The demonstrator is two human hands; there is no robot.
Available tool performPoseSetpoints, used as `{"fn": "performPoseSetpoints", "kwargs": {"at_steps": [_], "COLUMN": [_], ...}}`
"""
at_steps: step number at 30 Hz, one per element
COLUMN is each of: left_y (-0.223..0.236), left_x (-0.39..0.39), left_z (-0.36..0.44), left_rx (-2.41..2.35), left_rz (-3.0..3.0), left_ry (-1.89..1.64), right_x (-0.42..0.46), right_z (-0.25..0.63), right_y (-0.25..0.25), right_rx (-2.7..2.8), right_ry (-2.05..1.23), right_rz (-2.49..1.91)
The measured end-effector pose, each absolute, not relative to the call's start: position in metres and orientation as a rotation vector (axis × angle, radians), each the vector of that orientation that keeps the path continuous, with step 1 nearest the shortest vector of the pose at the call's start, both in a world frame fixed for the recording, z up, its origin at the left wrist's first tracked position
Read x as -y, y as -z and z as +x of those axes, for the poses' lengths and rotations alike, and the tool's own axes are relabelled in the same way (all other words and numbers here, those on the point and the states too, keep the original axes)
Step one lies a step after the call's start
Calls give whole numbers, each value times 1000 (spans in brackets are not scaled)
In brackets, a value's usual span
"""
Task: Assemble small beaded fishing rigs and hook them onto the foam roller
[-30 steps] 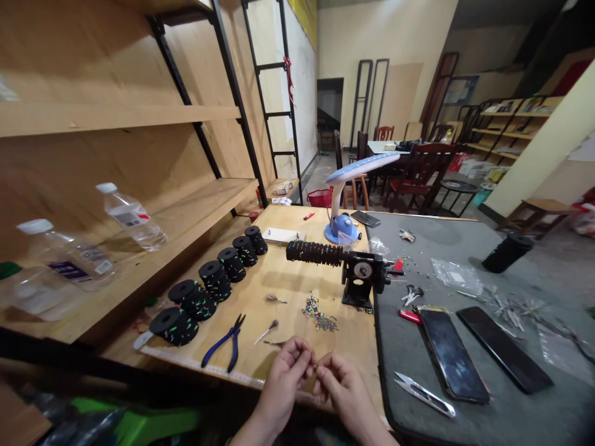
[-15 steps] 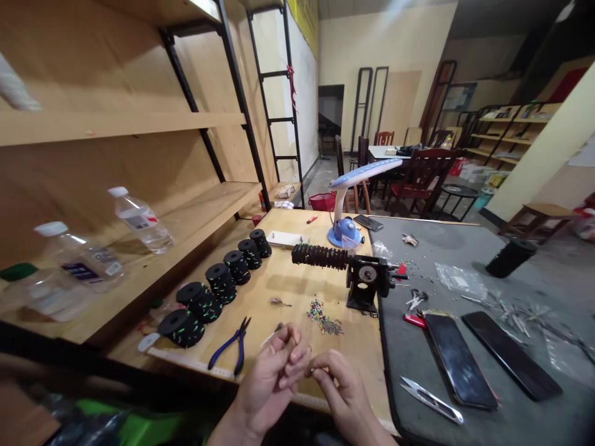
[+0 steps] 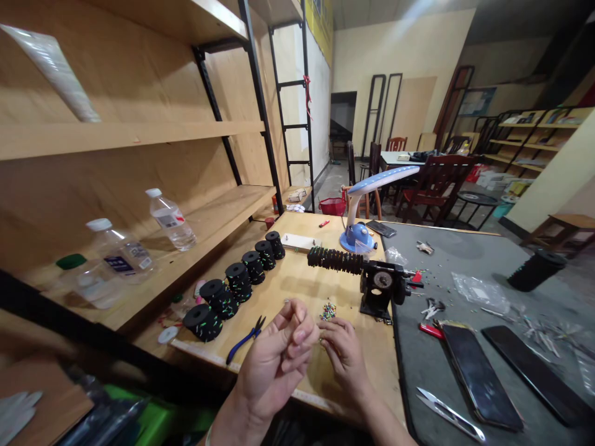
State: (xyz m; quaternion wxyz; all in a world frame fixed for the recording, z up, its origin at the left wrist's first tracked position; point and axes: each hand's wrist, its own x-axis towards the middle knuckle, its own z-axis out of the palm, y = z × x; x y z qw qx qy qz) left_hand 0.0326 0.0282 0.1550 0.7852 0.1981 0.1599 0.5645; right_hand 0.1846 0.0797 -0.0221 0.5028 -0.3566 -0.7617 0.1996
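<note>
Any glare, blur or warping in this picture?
Head view: a pale light streak crosses the upper right; head view: wide-angle stretch seems to tilt the bottles at left; head view: fine detail at the left hand looks slightly soft.

The beads (image 3: 328, 311) are multicoloured, green and yellow among them, on a pale tan tabletop (image 3: 297, 282). Along its left edge, black spools (image 3: 238, 282) carry bright green flecks. The pliers (image 3: 240, 348) have blue handles; the lamp (image 3: 357, 236) is blue and white, the mat (image 3: 416, 359) dark grey.
</note>
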Motion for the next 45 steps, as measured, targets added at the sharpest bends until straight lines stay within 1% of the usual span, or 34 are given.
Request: {"fn": "performPoseSetpoints", "kwargs": {"at_steps": [5, 12, 15, 18, 22, 25, 29, 35, 40, 43, 45], "left_y": [-161, -158, -155, -155, -159, -157, -147, -126, -114, -109, -102], "left_x": [-24, -24, -22, -23, -29, -33, -31, -29, -27, -25, -28], "left_z": [38, 46, 46, 46, 45, 42, 38, 36, 33, 28, 21], "left_rx": [-441, -735, -801, -877, -996, -1086, -1149, -1095, -1090, -1107, -1133], "left_rz": [553, 801, 935, 1092, 1269, 1344, 1399, 1395, 1399, 1426, 1410], "left_ry": [-1192, -1114, -1079, -1047, -1144, -1211, -1202, -1166, -1052, -1012, -1013], "right_x": [-83, -64, -52, -42, -40, -42, -40, -32, -28, -24, -22], "right_z": [188, 203, 211, 212, 199, 188, 184, 191, 191, 189, 187], "right_y": [17, -11, -36, -65, -99, -111, -106, -84, -70, -64, -58], "right_rx": [1803, 1640, 1562, 1553, 1561, 1533, 1532, 1741, 1824, 1778, 1661], "right_ry": [-485, -653, -783, -922, -1120, -1292, -1344, -1105, -1049, -1088, -1191], "right_rz": [-894, -980, -1003, -903, -782, -728, -825, -1059, -1090, -1103, -1131]}}
